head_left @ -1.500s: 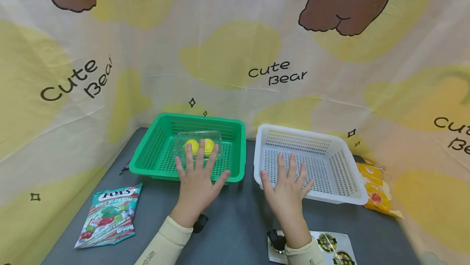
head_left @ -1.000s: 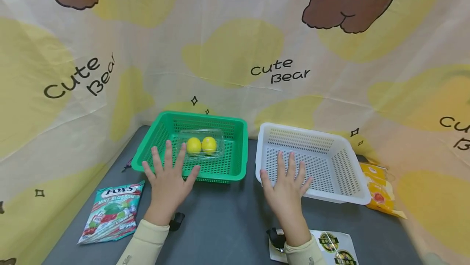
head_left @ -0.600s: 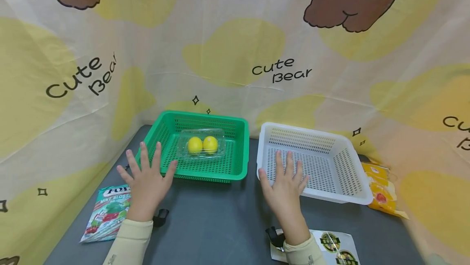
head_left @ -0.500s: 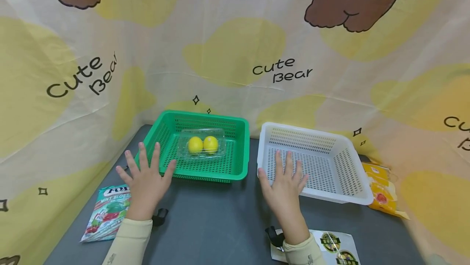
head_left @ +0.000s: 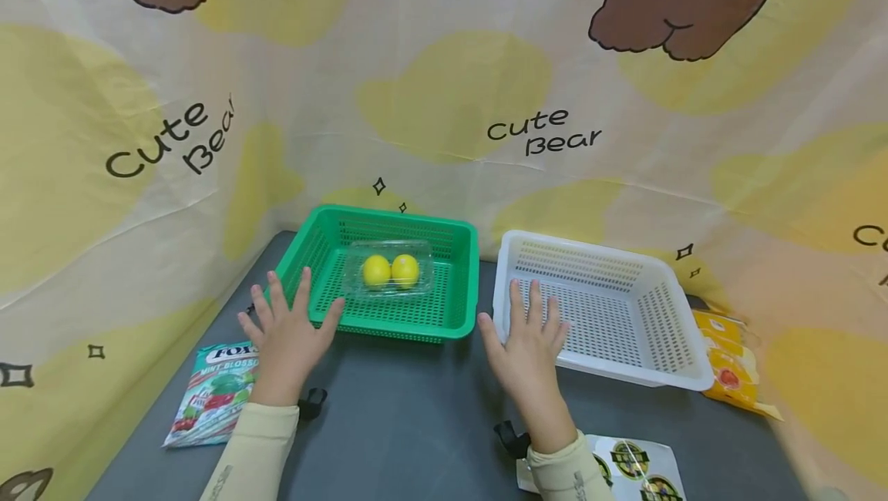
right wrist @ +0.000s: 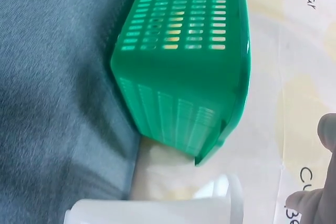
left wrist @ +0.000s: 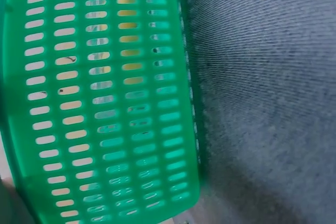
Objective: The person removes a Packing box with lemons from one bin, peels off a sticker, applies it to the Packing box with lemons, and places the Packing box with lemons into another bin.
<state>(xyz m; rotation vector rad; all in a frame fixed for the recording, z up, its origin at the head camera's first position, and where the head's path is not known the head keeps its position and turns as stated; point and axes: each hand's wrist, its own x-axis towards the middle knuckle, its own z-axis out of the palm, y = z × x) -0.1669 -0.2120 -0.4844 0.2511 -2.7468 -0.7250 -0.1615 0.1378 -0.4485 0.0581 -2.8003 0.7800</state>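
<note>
My left hand [head_left: 287,343] hovers with spread fingers at the near left corner of the green basket [head_left: 472,277], holding nothing. Inside that basket lies a clear plastic clamshell box [head_left: 390,293] with two yellow balls [head_left: 405,271] showing through it. My right hand [head_left: 527,354], fingers spread, is over the near left part of the white basket [head_left: 666,316], which has nothing in it. In the left wrist view the green basket's slotted side [left wrist: 105,98] fills the left half. The right wrist view shows the green basket's end [right wrist: 168,87] and two of my fingers [right wrist: 310,203] at the edge.
A Fox's Mint Blossom candy bag [head_left: 211,401] lies on the grey table [head_left: 402,424], partly behind my left hand. An orange packet [head_left: 731,362] sits right of the white basket. A sticker sheet [head_left: 638,466] is under my right sleeve. A printed cloth [head_left: 444,85] stands behind.
My left hand has moved left from in front of the clamshell box, which now shows fully. My right hand has shifted slightly left relative to the white basket. The head view has turned a little.
</note>
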